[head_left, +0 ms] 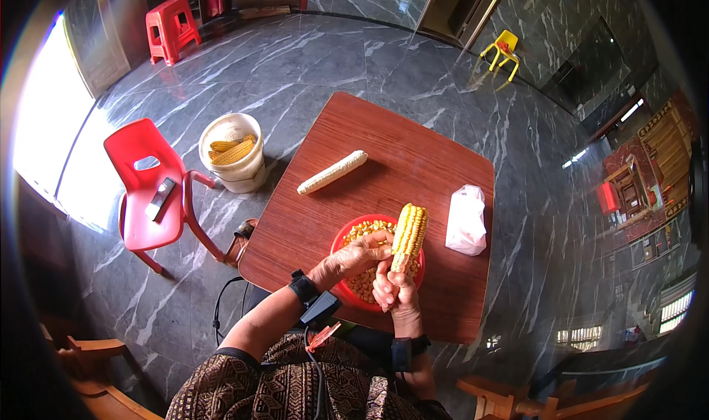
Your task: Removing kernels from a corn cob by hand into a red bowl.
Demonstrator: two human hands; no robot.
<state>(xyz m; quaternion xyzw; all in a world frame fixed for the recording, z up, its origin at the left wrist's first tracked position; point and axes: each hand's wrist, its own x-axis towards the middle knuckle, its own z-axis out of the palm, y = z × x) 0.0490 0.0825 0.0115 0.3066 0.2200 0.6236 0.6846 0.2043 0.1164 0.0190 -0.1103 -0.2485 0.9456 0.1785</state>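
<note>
My right hand (399, 290) grips the lower end of a yellow ear of corn (411, 229), which is tilted upright over a red plastic bowl (354, 301). The ear's upper part bears rows of kernels, while its lower end looks partly stripped. My left hand (363, 252) has its thumb and fingers pressed to the ear's left side. Loose corn kernels (363, 284) lie in the bowl under both hands, which hide part of them. Farther up the wooden table (388, 134) lies a bare, pale corncob (332, 173).
A white plastic packet (466, 220) sits at the table's right side. On the floor to the left stand a white bucket (243, 173) holding several corn ears (232, 153) and a red chair (141, 184) with a dark device (160, 199) on its seat. Dark cables (217, 309) hang beside me.
</note>
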